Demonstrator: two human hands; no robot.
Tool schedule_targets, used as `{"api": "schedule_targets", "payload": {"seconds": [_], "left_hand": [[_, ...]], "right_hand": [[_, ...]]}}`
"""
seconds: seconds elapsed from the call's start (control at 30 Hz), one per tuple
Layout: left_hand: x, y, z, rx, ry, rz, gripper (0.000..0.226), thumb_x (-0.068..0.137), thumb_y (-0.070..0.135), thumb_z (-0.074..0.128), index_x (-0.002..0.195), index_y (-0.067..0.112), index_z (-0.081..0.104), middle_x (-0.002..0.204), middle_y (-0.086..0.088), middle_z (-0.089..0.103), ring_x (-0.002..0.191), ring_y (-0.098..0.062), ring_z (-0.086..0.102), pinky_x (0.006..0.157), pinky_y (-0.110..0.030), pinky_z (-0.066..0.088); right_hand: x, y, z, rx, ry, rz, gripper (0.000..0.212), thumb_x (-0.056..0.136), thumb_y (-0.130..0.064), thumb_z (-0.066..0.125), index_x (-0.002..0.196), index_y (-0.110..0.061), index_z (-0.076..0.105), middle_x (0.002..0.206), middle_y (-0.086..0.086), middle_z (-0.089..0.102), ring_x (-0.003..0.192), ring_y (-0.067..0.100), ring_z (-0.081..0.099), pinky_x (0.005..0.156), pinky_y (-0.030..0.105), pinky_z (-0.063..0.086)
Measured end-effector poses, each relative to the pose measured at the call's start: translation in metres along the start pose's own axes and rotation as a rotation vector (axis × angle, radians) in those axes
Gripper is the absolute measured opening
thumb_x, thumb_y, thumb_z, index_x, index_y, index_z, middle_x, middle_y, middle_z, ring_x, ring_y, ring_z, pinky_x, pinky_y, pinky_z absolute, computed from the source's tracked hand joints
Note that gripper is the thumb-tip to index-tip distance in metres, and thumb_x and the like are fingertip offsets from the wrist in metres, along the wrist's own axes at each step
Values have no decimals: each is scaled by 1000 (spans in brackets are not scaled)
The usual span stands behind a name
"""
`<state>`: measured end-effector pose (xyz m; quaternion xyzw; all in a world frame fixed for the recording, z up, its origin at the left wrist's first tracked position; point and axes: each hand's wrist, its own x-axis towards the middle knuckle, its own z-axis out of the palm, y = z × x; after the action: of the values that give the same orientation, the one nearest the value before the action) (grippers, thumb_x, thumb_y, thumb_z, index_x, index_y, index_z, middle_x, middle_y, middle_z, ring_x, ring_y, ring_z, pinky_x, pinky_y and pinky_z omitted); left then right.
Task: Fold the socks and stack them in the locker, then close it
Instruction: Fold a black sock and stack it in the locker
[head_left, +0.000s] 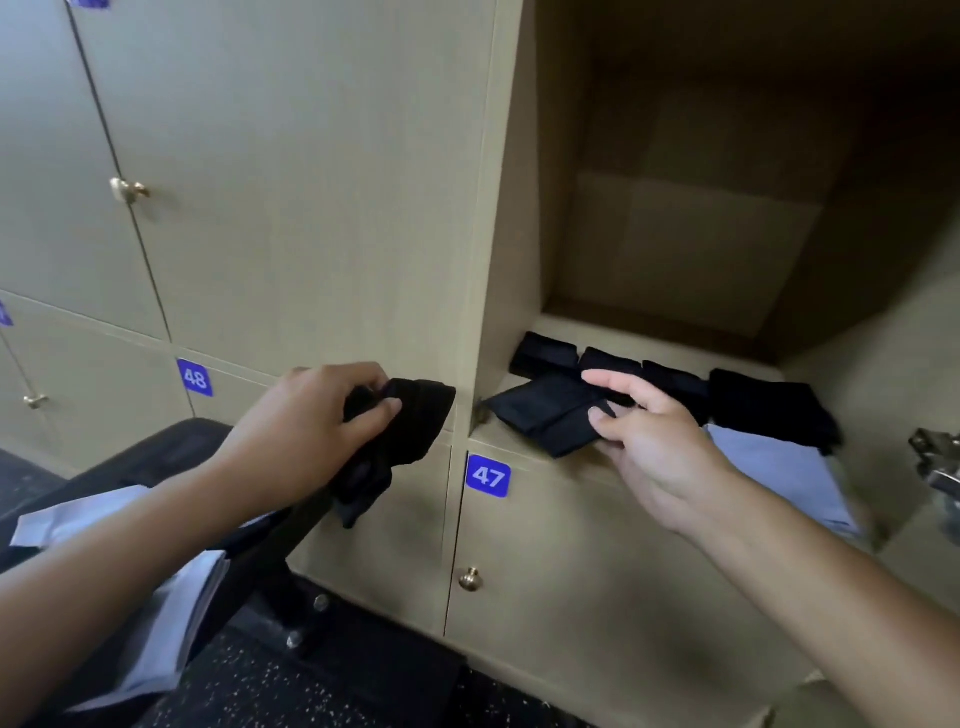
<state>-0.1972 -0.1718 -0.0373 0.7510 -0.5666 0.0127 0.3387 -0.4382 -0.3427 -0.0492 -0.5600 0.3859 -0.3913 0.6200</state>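
Gripping bunched black sock (400, 431): left hand (306, 426), fingers curled round it, before closed door. Right hand (649, 441) pinches folded sock (545, 415) at open locker (519, 260) front edge. Further in, folded socks row (613, 361) along shelf; grey cloth (779, 467) beside.

From my seat, the hinge (937, 462) at three o'clock is cut by the frame edge and smeared. My right hand (660, 441) covers part of the folded sock (540, 415), and the row of socks (613, 361) behind blurs into black. The locker (701, 249) depths at one o'clock go dark.
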Motion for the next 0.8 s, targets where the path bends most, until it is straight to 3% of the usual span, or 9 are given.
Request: {"api": "schedule_targets", "payload": {"seconds": [0.07, 0.2, 0.37, 0.47, 0.63, 0.8], "left_hand": [[1, 4, 3, -2, -14, 5, 23, 97, 37, 61, 76, 29, 57, 61, 7, 61, 62, -7, 57, 56, -29, 43], [3, 12, 8, -26, -20, 21, 23, 97, 36, 61, 76, 27, 58, 60, 7, 60, 60, -8, 56, 57, -31, 44], [2, 16, 15, -28, -41, 30, 26, 97, 36, 61, 73, 29, 53, 64, 15, 59, 61, -8, 53, 53, -29, 39], [2, 15, 16, -28, -44, 29, 26, 97, 37, 62, 73, 30, 53, 65, 15, 60, 62, -9, 54, 54, -29, 40], [2, 16, 20, -13, -43, 29, 26, 96, 38, 62, 73, 30, 53, 60, 8, 59, 64, -7, 55, 53, -25, 40], [1, 19, 26, -31, -39, 35, 24, 94, 42, 62, 75, 30, 55, 63, 10, 61, 62, -12, 56, 56, -32, 46]], "right_hand": [[5, 2, -8, 33, -15, 69, 48, 95, 16, 49, 110, -20, 76, 142, 12, 57, 130, 22, 56, 116, 41, 41], [14, 13, -23, 27, 3, 166, 50, 94, 22, 43, 113, -10, 76, 147, 13, 51, 137, 25, 49, 116, 41, 40], [12, 8, -29, 140, 33, 150, 25, 103, 1, 50, 109, -1, 73, 122, 14, 70, 113, 25, 67, 92, 33, 55], [14, 7, -30, 45, 125, 44, 13, 97, -4, 64, 101, -6, 76, 116, 10, 73, 110, 24, 69, 90, 34, 57], [37, -1, -23, 49, 193, -58, 21, 94, 6, 63, 104, -10, 74, 103, 11, 71, 101, 25, 70, 90, 37, 58], [86, -3, -18, 62, 225, -77, 31, 94, 11, 58, 100, -15, 74, 113, 12, 69, 104, 27, 70, 96, 40, 57]]}}
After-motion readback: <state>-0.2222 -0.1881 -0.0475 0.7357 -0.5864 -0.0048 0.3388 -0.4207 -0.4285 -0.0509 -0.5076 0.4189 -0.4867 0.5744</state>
